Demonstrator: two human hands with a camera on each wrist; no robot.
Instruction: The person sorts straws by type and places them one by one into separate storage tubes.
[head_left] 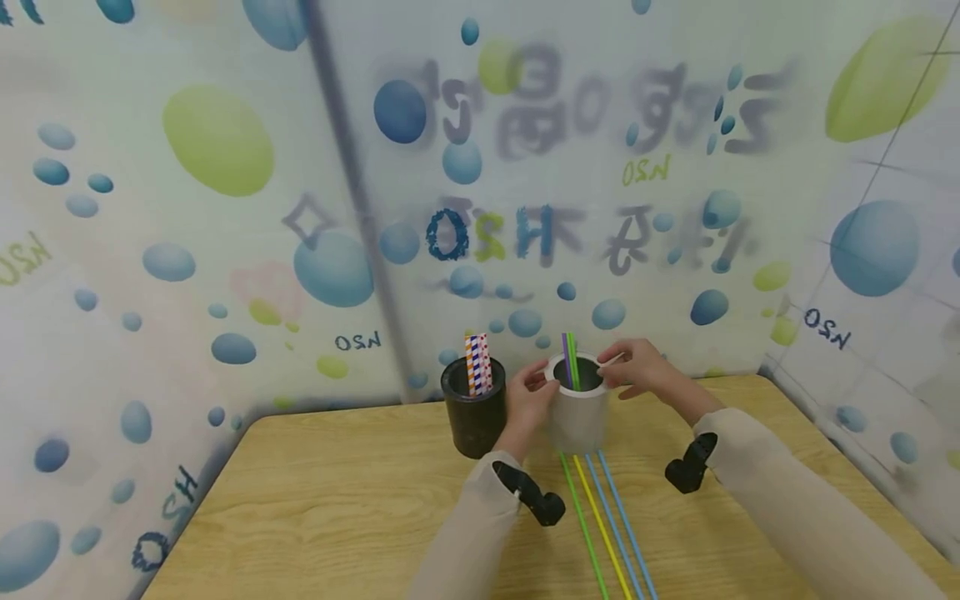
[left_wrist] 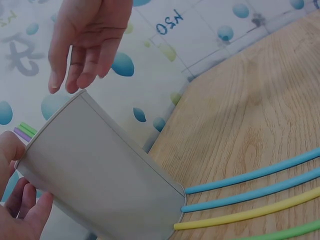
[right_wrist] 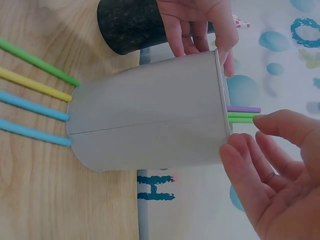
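A grey cylindrical holder [head_left: 579,423] stands upright on the table, with purple and green straws [head_left: 572,358] poking out of its top. On its left side my left hand [head_left: 528,404] rests, the thumb at the rim and the loosely bent fingers against the wall. At the right of the rim is my right hand [head_left: 633,367], its relaxed fingertips at or very close to the edge; exact contact is hard to tell. The right wrist view shows the holder [right_wrist: 150,115] between both hands, the right fingers [right_wrist: 245,165] beside the rim.
Left of the grey holder stands a black holder [head_left: 476,425] with striped straws [head_left: 477,364]. Long green [head_left: 584,525], yellow [head_left: 602,527] and blue straws [head_left: 627,525] lie in front of the grey holder on the wooden table [head_left: 322,500]. A printed backdrop [head_left: 420,333] rises behind.
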